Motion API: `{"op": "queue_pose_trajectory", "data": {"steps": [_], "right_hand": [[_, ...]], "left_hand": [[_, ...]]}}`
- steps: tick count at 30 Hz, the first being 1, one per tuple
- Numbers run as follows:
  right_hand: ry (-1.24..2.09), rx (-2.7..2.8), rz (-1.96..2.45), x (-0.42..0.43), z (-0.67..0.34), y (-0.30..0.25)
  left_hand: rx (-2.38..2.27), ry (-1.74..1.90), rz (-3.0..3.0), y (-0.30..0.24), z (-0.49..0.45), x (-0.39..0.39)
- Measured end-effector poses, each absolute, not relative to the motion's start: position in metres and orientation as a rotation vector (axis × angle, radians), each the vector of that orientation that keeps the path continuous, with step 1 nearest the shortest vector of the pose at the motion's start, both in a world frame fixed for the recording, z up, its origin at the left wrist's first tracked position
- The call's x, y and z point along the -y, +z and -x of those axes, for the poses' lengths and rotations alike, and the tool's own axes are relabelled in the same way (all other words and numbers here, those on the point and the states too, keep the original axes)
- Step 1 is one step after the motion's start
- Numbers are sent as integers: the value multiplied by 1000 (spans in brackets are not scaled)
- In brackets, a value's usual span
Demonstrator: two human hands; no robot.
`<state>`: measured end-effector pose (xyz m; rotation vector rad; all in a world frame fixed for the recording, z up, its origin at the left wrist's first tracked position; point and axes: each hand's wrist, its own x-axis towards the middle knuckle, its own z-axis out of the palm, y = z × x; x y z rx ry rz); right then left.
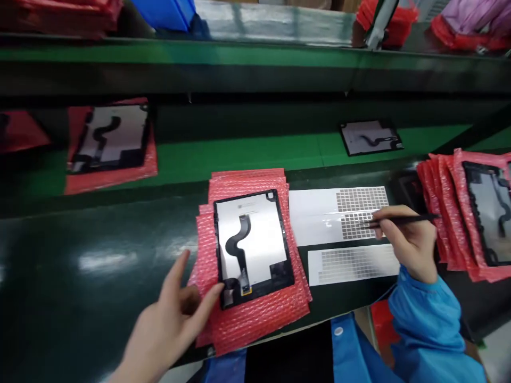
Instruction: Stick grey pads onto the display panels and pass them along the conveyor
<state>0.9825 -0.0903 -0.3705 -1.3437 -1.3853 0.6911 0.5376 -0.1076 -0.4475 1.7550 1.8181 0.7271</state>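
Note:
A tablet screen panel (259, 234) lies face down on a stack of pink bubble-wrap bags (263, 314), its black ribbon cable running down the silvery back. My left hand (171, 314) is open at the panel's lower left corner, the thumb tip at its edge and the fingers spread. In my right hand (411, 242) a pair of black tweezers (415, 218) is pinched, tips pointing left over a white sheet of small grey square stickers (359, 226). Below it lies another sticker sheet (353, 264) with a fine grid.
Two more panels rest at the back, one on a pink bag at left (120, 133) and one at right (371, 137). Bagged panels (491, 213) lean at the far right. A shelf (255, 56) with red bags and a blue bin (165, 13) crosses the top.

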Motion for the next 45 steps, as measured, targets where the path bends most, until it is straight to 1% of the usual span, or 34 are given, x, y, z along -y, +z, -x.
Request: {"op": "queue_pose_trajectory", "data": {"steps": [2,5,8,11,15,18,30,45], "right_hand": [[657,1405,1390,58,-987,-383],[748,1384,1386,21,-991,-403],[837,1373,1386,-2,-994,-415],[905,1377,1403,-19,-996,-423],[956,1356,1451,-33,-998,-432],[987,1311,1457,-35,-998,-436],[1038,1247,1465,-35,-1001,-439],[1062,1200,1451,-41,-1002,-433]], "left_hand": [[-1708,824,-2000,-435,-545,92],[-1311,902,-2270,-414,-585,69],[-894,772,-2526,-405,-645,44],[-711,584,-2775,-414,-704,10],[-796,280,-2939,-433,-755,-31],[-855,178,-3015,-437,-767,-42],[-845,234,-3019,-441,-763,-38],[-860,196,-2958,-435,-766,-44]]}}
